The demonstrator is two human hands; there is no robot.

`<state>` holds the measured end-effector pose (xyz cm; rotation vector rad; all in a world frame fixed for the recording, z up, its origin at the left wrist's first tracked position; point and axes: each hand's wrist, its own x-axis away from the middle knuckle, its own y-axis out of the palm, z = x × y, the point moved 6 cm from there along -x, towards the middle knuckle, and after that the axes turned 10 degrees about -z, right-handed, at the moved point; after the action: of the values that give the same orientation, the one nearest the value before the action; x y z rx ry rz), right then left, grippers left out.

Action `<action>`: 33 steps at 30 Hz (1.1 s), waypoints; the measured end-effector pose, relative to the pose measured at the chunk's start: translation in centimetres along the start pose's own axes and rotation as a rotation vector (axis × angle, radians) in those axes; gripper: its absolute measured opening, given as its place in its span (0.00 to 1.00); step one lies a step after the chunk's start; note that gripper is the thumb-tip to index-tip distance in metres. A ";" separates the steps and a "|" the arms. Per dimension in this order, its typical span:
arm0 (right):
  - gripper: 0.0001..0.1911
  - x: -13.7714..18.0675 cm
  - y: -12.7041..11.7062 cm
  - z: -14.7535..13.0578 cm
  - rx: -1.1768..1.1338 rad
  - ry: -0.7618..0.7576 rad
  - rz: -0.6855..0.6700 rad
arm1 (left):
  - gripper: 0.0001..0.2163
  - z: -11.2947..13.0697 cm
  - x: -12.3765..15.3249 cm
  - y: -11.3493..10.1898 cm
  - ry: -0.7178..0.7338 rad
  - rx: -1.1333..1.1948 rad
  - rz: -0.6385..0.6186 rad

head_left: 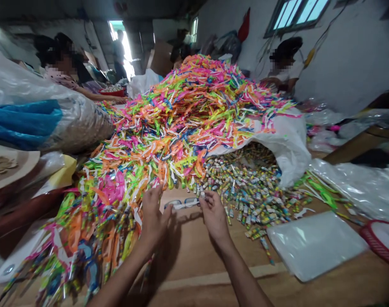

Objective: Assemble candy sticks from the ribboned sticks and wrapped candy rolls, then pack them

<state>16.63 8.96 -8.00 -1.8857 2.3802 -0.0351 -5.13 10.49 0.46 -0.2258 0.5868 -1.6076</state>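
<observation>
The person's left hand (154,219) is half-curled at the near edge of a big heap of neon plastic strips (194,121), fingers up against the strands; cannot tell if it grips anything. The right hand (215,215) pinches one end of a pair of toy glasses (182,204) between thumb and fingers. The glasses sit level between the hands, just above the wooden worktop (210,273), with clear lenses and a thin white frame. The heap is thin, glossy, ribbon-like plastic in pink, orange, green, yellow and blue, tangled and spreading toward the lower left, where blue-lensed glasses (87,260) show among the strands. Just right of the hands, small printed cylindrical tubes (245,192) spill from the mouth of a white woven sack (286,149) and scatter over the pale wood. Further right lie a flat translucent plastic packet (315,245), crinkled clear plastic sheeting (350,187) and a red mesh basket (378,238). On the left is a bulging woven sack with blue plastic (53,115). Past the heap, a co-worker (61,70) stretches an arm along its far left edge near a red bowl (113,92), another co-worker (285,64) sits by the right wall, and a standing person (119,53) shows against a bright doorway.
</observation>
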 end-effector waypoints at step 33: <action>0.11 2.7 3.2 -3.8 -0.111 -0.001 -0.294 | 0.17 -1.4 0.2 3.5 -0.298 0.482 -0.154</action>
<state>12.57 6.91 -4.66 -2.2692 2.1239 0.0762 -2.77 10.51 -2.56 -0.1472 -0.0548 -1.7712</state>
